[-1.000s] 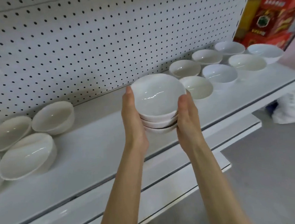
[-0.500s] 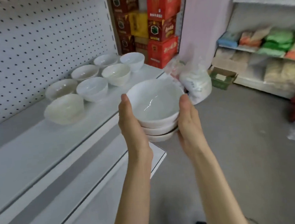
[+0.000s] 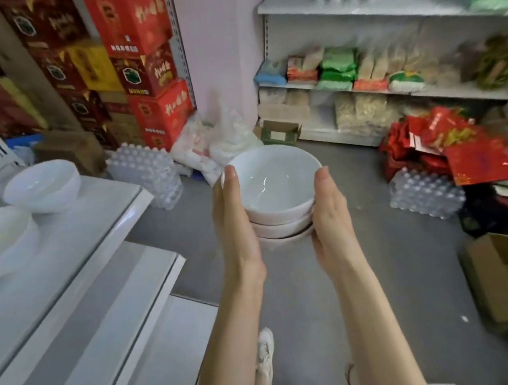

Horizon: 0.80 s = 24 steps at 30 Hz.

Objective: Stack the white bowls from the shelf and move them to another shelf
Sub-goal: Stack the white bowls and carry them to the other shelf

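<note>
1. Plainly, the carrying step is in hand. The left hand (image 3: 233,221) and right hand (image 3: 331,216) clamp the stack of bowls (image 3: 277,196) between them, one on each side with the thumbs lying up its walls. The fingers underneath are hidden.
2. The stack, three bowls deep, is held in the air over the floor (image 3: 392,272), just clear of the white shelf (image 3: 75,238) on the left.
3. Next, I judge, it must be walked level to another shelf and set down base first on a bare stretch. Which shelf is meant I cannot tell.
4. On the left, the white shelf bears two loose bowls (image 3: 42,186). Behind it stand red boxes (image 3: 143,63), with wrapped bottle packs (image 3: 146,171) on the floor. To the right are the far shelves (image 3: 384,9) of packets, a heap of red bags (image 3: 457,143) and a cardboard box (image 3: 506,287).
</note>
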Available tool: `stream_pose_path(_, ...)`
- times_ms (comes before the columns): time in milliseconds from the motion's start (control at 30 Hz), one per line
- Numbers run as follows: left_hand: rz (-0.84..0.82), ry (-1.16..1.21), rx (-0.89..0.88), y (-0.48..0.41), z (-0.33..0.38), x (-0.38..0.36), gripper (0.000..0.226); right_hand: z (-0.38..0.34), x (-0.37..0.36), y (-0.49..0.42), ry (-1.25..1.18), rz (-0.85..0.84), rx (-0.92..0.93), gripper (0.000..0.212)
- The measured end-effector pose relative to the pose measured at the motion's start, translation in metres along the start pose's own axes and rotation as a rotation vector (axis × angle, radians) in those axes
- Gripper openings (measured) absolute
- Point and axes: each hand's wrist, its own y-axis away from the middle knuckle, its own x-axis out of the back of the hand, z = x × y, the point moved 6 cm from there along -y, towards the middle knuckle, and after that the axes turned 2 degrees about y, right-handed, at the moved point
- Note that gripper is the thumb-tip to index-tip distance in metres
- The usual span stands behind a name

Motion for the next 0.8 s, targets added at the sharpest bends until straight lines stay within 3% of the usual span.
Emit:
stream_pose_path(367, -0.306, -0.042, -0.003, -0.237, -0.024, -0.181, 0.062, -0.030, 0.038, -0.262, -0.018, 0.183, 0.066, 0.070)
stream_pose_path(667, -0.401, -0.115, 0.030, -0.381, -0.103, -0.333, 0.061, -0.005, 0.127, -0.465, -0.039, 0.307, -0.032, 0.073)
stream_pose_path(800, -0.344, -0.134, 0.063, -0.468, -0.138, -0.411, 0.053, -0.003, 0.161, -0.584, -0.072, 0.284, -0.056, 0.057)
